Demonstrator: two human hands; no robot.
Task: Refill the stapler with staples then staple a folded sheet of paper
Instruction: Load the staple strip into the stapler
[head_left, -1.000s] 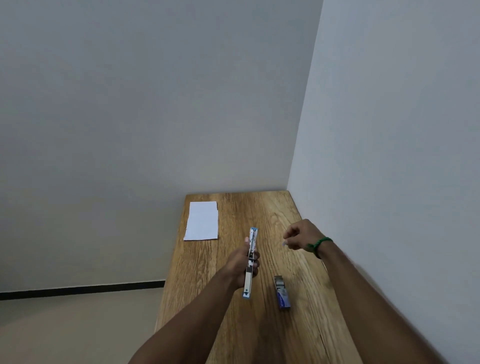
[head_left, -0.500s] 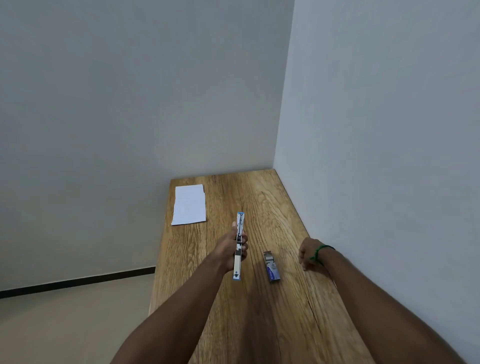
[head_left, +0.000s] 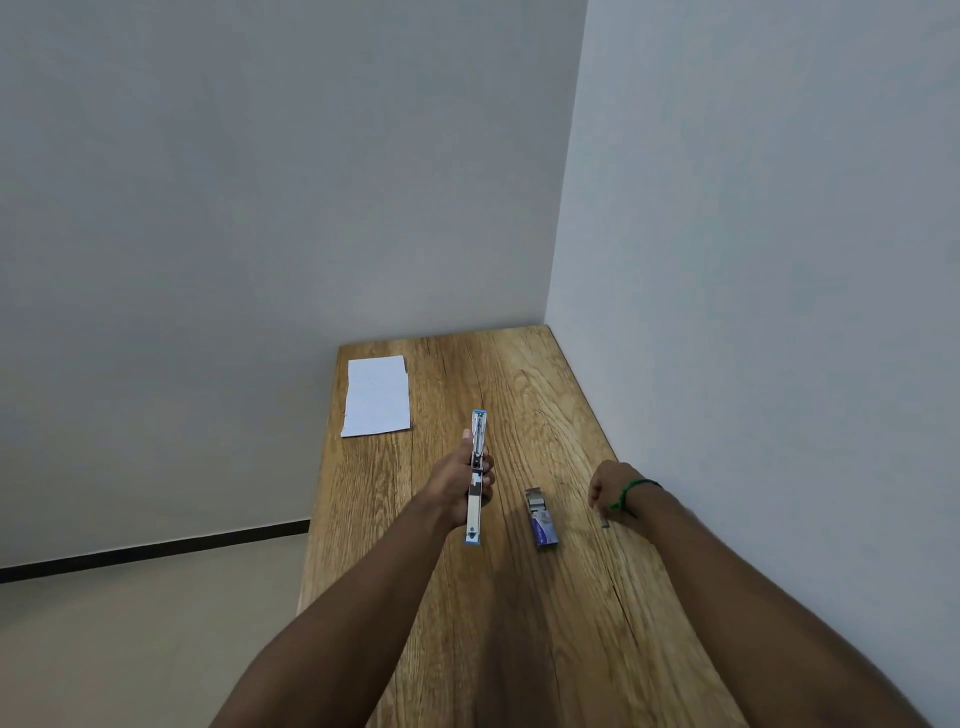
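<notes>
My left hand (head_left: 457, 486) grips a blue and silver stapler (head_left: 477, 467) above the middle of the wooden table (head_left: 519, 623). The stapler is swung open into one long line pointing away from me. A small blue staple box (head_left: 541, 522) lies open on the table just right of it. My right hand (head_left: 610, 488), with a green band on the wrist, hangs low near the right wall with curled fingers. Its fingertips are at the top end of a short grey staple strip (head_left: 604, 521) that touches the table. A folded white sheet of paper (head_left: 376, 397) lies at the far left corner.
White walls close off the table at the back and along the right side. The table's left edge drops to a beige floor (head_left: 130, 649) with a black skirting line.
My right hand came down from beside the stapler's front end to the table by the right wall, past the staple box. The staple strip now shows under its fingertips. My left hand keeps holding the stapler.
</notes>
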